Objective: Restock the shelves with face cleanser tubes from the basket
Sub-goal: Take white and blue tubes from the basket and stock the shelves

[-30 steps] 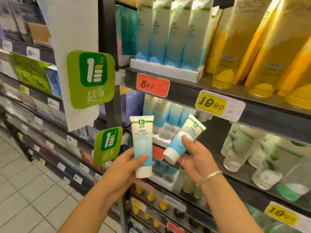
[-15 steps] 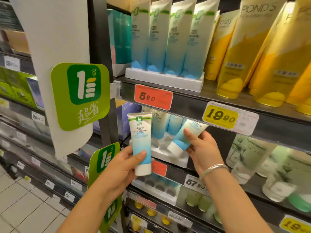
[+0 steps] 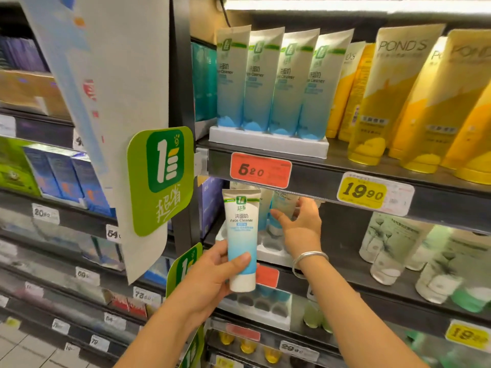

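Blue-white cleanser tube [image 3: 240, 240] per hand, four tubes [image 3: 276, 83] shelved above, perhaps

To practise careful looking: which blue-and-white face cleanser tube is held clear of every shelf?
The tube gripped in the left hand, label facing us; the others stand in shelf trays or sit under the right hand.

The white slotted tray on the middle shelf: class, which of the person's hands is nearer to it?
Right. The right hand reaches over the white slotted tray; the left hand stays in front, below it.
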{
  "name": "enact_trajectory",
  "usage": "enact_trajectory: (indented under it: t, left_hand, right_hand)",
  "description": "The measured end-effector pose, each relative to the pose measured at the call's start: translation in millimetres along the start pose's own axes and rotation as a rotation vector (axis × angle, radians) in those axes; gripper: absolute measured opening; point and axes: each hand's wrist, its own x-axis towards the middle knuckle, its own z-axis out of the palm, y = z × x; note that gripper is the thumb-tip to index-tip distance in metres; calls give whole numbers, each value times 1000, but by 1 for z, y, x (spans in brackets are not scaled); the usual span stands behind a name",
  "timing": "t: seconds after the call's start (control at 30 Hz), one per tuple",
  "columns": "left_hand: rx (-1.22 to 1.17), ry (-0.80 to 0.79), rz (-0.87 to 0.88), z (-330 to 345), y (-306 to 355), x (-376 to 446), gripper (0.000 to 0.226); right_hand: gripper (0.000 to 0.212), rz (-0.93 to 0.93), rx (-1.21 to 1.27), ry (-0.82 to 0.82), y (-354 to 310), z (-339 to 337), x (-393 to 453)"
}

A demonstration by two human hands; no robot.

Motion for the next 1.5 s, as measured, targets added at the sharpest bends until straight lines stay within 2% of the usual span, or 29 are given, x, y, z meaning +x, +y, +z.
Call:
enact_trajectory:
  t: [0.17,0.33,0.53,0.67,0.77,0.83,0.87,0.9,0.97,1.07,1.17,1.3,1.4,1.5]
  left_hand:
    - [-10,-37,6,-5,0,0,49]
    - [-31,-45,23,-6,0,3,48]
    - [-44,-42,38,-5,0,7,51]
    - [-36,-40,36,-2,1,11,53]
    - [-30,-49,16,4,1,16,57]
    - [-26,-59,0,12,0,22,57]
    - [-21,-63,-7,17,0,26,56]
    - [-4,-64,-13,22,-1,30,54]
    - [77,-59,-17,34,-2,39,49]
    - [195,-54,24,49,-4,50,38]
    - [436,-3,126,63,-2,60,36]
    - [644,96,270,85,4,75,39]
    - [647,97,313,96,3,83,43]
    - [611,105,323,97,-2,87,45]
  right_hand:
    - [39,-34,-67,38,-4,5,-2]
    - [32,-29,-51,57,-6,6,-5]
    - [37,-15,-94,-8,0,8,-9]
    - [40,58,-132,-90,-4,0,-4]
    - [38,55,-50,-38,-6,-12,-13]
    - [22,71,66,-39,-8,-22,-21]
    - [11,108,162,-73,-9,-27,-25]
    - [11,163,271,-126,-10,-32,-27]
    - [24,263,438,-268,-10,-43,-29]
    - [16,248,469,-370,-7,-61,-29]
    - [8,194,448,-288,-1,-75,-23]
    - [10,63,180,-6,0,-77,-13]
    - [20,60,24,102,1,-72,-7]
    - [20,46,-40,137,7,-67,0]
